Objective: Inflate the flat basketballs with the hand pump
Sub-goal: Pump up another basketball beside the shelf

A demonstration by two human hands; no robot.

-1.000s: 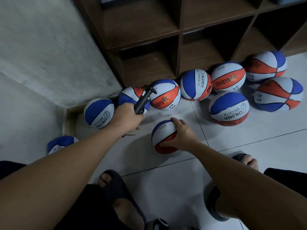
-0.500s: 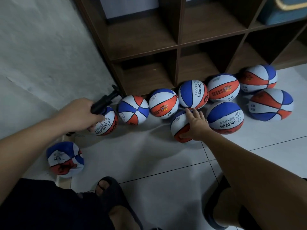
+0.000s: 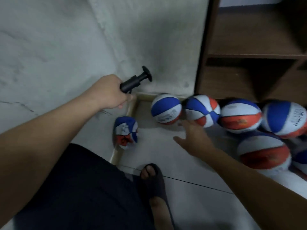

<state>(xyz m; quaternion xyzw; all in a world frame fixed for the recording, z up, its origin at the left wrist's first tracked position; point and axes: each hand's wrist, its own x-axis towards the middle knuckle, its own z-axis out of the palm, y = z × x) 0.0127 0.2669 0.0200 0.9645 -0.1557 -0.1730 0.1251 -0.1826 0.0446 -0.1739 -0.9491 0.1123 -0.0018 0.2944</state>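
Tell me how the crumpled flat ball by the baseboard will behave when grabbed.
The deflated basketball looks caved in and creased, so it will probably fold limply under the fingers. Sagged like that, it seems unlikely to roll, unlike the round balls nearby. The open right hand could likely lift it alone, since it looks light.

Left hand [image 3: 108, 92] grips pump [image 3: 136, 80]; right hand [image 3: 194, 140] spread.

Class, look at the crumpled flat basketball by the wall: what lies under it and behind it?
The flat basketball rests on the pale floor against the skirting strip; the grey wall rises behind. Its underside is hidden.
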